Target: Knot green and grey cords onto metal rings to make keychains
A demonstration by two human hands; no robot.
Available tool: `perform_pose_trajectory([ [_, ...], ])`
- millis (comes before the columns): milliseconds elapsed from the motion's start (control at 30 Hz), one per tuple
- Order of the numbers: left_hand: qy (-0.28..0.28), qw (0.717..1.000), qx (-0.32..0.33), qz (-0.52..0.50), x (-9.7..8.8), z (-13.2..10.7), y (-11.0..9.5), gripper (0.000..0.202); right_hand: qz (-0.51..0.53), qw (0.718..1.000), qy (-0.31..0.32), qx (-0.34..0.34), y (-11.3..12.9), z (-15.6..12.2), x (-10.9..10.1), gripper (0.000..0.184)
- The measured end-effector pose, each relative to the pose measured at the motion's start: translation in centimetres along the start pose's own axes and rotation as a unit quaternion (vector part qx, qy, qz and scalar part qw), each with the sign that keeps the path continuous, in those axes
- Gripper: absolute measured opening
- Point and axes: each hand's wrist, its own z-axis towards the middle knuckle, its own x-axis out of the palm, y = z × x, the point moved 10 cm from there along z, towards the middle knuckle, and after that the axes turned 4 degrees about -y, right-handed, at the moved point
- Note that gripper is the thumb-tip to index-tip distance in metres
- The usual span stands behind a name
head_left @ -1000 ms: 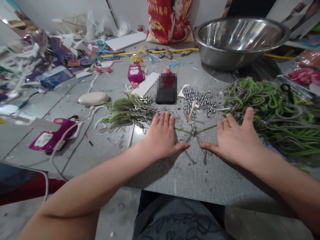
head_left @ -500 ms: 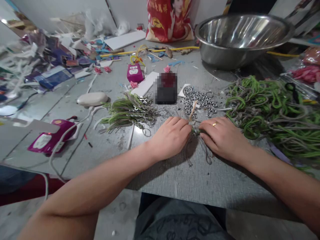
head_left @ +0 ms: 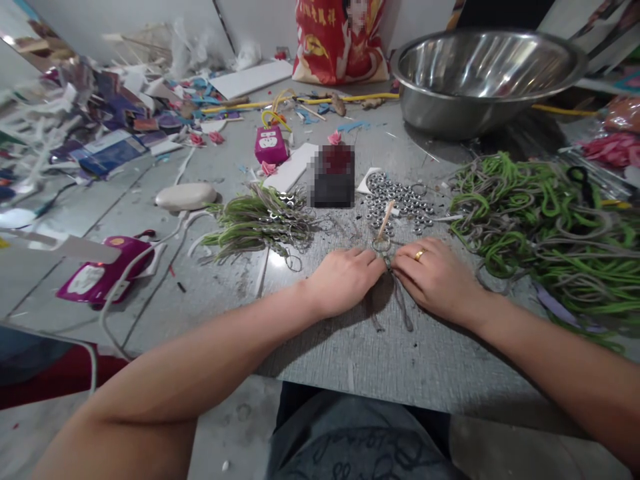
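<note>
My left hand and my right hand meet over the table, fingertips pinched on a thin grey-green cord. Two loose cord ends hang toward me below the fingers. Just beyond the fingertips lies a metal ring, beside a thin wooden stick that stands tilted. The exact knot between the fingers is mostly hidden. A gold ring band shows on my right hand. Behind the hands spreads a pile of small silver rings. Left of them lies a bundle of corded key rings.
A heap of loose green and grey cords lies at right. A steel basin and a red bag stand at the back. Purple power sockets, a white cable and scraps cover the left.
My hands have drawn slightly closer together at the cord, with the right hand shifting left. The metal ring beyond the fingers now shows more, and the hanging cord ends have swung slightly.
</note>
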Motion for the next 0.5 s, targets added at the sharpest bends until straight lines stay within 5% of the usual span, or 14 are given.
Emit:
perform_pose_trajectory([
  [233, 0.053, 0.997, 0.050, -0.014, 0.6, -0.3, -1.5, 0.019, 0.025, 0.999, -0.028, -0.009, 0.2, -0.3, 0.1, 0.022],
  [500, 0.087, 0.992, -0.088, -0.009, 1.7, -0.5, 0.6, 0.016, 0.039, 0.999, -0.015, 0.010, -0.1, -0.4, 0.6, 0.022],
])
